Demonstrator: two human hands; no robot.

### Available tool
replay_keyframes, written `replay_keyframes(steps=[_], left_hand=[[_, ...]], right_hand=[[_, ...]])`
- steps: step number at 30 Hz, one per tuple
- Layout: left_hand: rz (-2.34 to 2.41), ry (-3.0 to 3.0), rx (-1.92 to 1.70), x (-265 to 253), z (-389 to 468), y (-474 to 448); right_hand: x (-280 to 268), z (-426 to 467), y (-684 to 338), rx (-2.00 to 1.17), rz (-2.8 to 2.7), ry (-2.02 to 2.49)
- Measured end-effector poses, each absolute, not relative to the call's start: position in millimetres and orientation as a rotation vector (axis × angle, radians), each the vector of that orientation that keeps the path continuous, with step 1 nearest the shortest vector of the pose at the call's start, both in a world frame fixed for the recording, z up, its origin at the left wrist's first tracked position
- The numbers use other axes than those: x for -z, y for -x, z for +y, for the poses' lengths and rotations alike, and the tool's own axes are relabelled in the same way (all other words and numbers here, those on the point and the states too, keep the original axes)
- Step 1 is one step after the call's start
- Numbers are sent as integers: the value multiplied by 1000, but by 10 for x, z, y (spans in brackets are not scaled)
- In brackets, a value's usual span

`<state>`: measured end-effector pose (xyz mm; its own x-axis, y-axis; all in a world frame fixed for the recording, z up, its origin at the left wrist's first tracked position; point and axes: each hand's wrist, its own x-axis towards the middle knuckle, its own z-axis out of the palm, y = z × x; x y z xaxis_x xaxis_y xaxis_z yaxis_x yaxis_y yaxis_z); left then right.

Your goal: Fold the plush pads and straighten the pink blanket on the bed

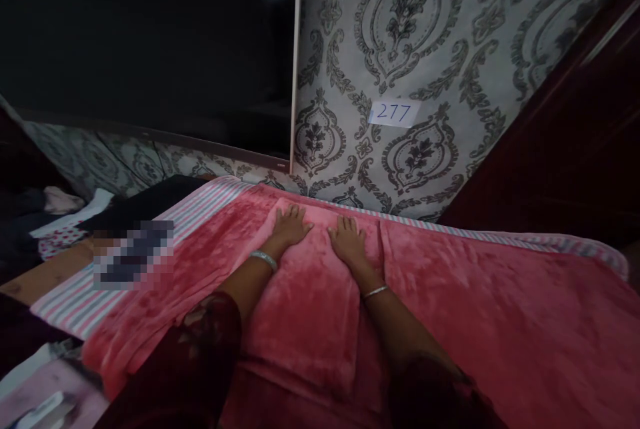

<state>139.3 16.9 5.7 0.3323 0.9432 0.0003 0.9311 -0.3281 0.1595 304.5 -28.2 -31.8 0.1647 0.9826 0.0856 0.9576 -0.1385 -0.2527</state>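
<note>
A plush pinkish-red blanket (310, 309) is spread before me, with a folded part in the middle. Flat on the far end of that fold lies my left hand (291, 225), its fingers spread. My right hand (347, 241) rests palm down a little to the right, touching the same folded part, fingers also apart. Neither hand grips anything. Under the blanket is a striped sheet (200, 216) in pink, white and grey, showing along the left side and the far edge.
A large dark television (150, 49) hangs on the patterned wall (340, 69). A paper marked 277 (395, 112) is stuck there. Dark red furniture (560, 122) stands at right. A pixelated patch covers something on the sheet at left. Piled cloth (63, 201) lies beyond it.
</note>
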Motion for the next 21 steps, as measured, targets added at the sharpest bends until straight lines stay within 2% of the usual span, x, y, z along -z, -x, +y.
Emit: replay_keyframes(steps=[6, 13, 21], left_hand=[[1900, -2464, -210, 305, 253, -1307], [2051, -2260, -163, 217, 364, -1273], [2003, -2203, -175, 193, 432, -1084]], right_hand=[[407, -256, -3072, -124, -1882, 2212], [387, -257, -3071, -137, -1892, 2217], [396, -258, -3081, -166, -1890, 2219]])
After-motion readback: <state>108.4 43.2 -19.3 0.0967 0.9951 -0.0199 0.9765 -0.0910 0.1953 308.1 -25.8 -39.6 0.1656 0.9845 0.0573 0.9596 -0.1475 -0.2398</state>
